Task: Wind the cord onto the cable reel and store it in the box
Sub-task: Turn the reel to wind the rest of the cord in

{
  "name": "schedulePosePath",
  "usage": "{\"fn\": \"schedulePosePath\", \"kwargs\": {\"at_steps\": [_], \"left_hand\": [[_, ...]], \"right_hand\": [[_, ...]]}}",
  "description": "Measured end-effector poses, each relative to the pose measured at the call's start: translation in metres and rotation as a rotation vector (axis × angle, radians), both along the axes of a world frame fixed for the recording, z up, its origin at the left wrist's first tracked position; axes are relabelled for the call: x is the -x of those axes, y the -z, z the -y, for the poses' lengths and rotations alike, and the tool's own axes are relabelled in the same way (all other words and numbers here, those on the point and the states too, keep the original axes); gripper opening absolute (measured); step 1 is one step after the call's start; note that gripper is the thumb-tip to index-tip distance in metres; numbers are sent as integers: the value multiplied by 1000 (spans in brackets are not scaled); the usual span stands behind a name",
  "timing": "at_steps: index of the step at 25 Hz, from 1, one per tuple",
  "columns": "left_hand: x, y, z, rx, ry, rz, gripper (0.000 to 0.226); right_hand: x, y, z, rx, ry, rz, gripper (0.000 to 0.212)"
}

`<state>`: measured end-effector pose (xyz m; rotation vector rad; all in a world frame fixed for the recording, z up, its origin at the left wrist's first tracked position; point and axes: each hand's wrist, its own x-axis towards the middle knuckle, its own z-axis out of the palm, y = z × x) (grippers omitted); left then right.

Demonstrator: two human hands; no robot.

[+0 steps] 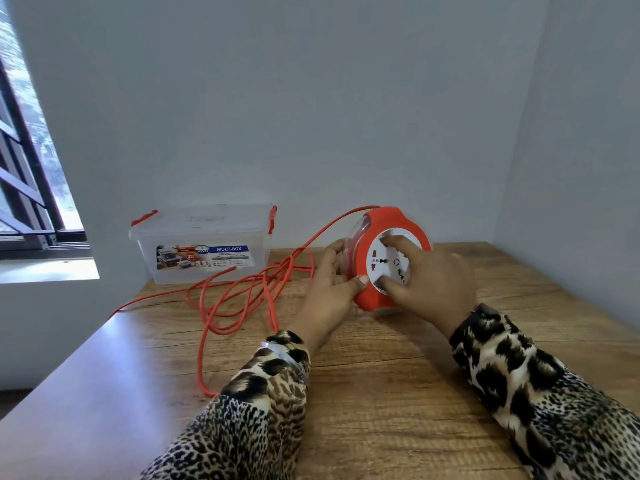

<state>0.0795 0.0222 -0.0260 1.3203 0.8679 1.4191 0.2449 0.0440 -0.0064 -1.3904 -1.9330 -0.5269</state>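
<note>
Gripping an orange cable reel (381,258) between both hands, a person in leopard-print sleeves (540,393) works at a wooden surface (381,393) set into a white-walled corner. The left hand (329,285) wraps round the reel's clear side, thumb pressed on the orange rim; its other fingers are hidden behind the housing. The right hand (429,282) spreads over the white socket face, curled fingers (398,242) hooked on its upper and lower edges. Whether the reel rests on the surface or is lifted just clear of it cannot be told, as the hands cover its base. Most of the orange cord (242,292) lies unwound in loose loops on the surface left of the reel; one strand rises to the reel's top, another drops over the left edge and out of sight, and a third runs toward the left sleeve. How much is wound inside is hard to make out. A clear lidded box (204,244) with orange latches stands against the wall, well left of the reel, its label's small print unreadable. A window (27,168) is cut off at the left.
</note>
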Motion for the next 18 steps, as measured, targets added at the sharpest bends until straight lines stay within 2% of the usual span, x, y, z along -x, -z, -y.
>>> {"fn": "schedulePosePath", "kwargs": {"at_steps": [2, 4, 6, 7, 10, 13, 15, 18], "left_hand": [[-17, 6, 0, -2, -15, 13, 54], [-32, 11, 1, -45, -64, -54, 59], [-44, 12, 3, -127, -131, -156, 65], [-48, 12, 4, -140, -149, -184, 66], [-45, 14, 5, -98, -98, -237, 63], [-23, 3, 9, -85, -136, -587, 35], [-3, -10, 11, -212, -294, -727, 14], [22, -25, 9, -407, -587, -607, 8]], "right_hand": [[0, 3, -2, 129, 27, -287, 68], [-3, 5, -7, 300, 7, -550, 77], [-10, 2, -10, 415, -61, -736, 83], [-14, -1, -11, 443, -74, -764, 83], [-24, -7, -11, 475, -17, -639, 84], [-35, -11, -11, 472, 90, -519, 84], [-43, -13, -12, 454, 151, -447, 78], [-48, -13, -12, 456, 176, -377, 68]]}}
